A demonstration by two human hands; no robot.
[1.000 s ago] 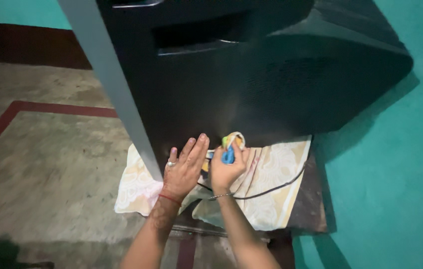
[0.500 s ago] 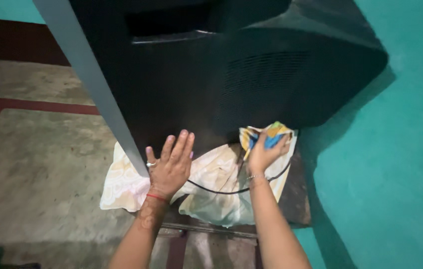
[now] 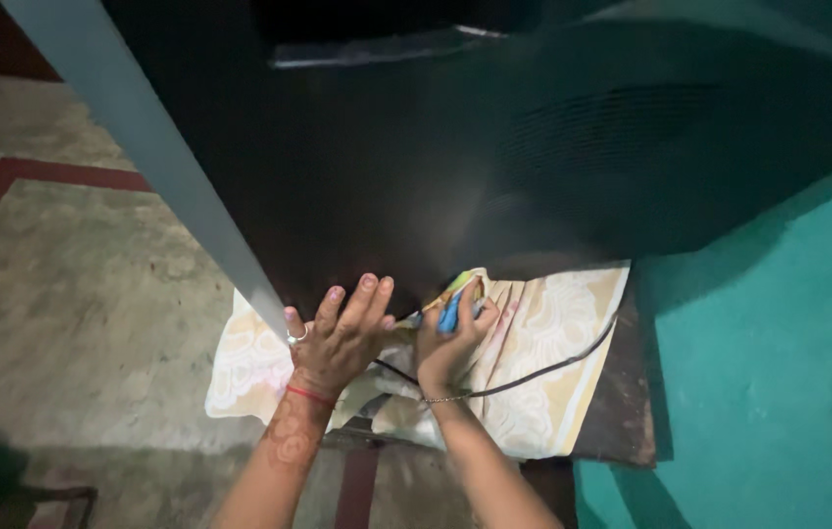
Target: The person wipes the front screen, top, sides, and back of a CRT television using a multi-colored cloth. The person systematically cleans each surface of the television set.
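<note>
A: What's on the far left?

B: Bare grey floor [image 3: 73,323] w/ a dark red stripe [image 3: 4,186] across it. Then the grey front edge [image 3: 142,167] of a big black TV set [image 3: 416,167], running diagonally down to the stand's front-left corner.

A: What's the set sitting on?

B: A dark wooden stand [image 3: 622,411], covered w/ a cream patterned cloth [image 3: 553,343]. The cloth's left end hangs over the stand's left edge.

A: Left hand?

B: Left hand [image 3: 338,338] lies flat, fingers spread, pressed against the black side of the set, low down, just right of the grey edge. Ring on one finger, red thread at the wrist. Grip open, holding nothing.

A: And the right?

B: Right hand [image 3: 445,343] is just beside the left, nearly touching. Grip closed around a bunched rag [image 3: 457,299], blue, yellow and green, pushed against the bottom of the set's side where it meets the cream cloth. Thin chain at the wrist.

A: Anything further right?

B: A black cable [image 3: 553,367] runs over the cream cloth from below the hands toward the stand's right edge. Beyond that, a teal wall [image 3: 779,323].
</note>
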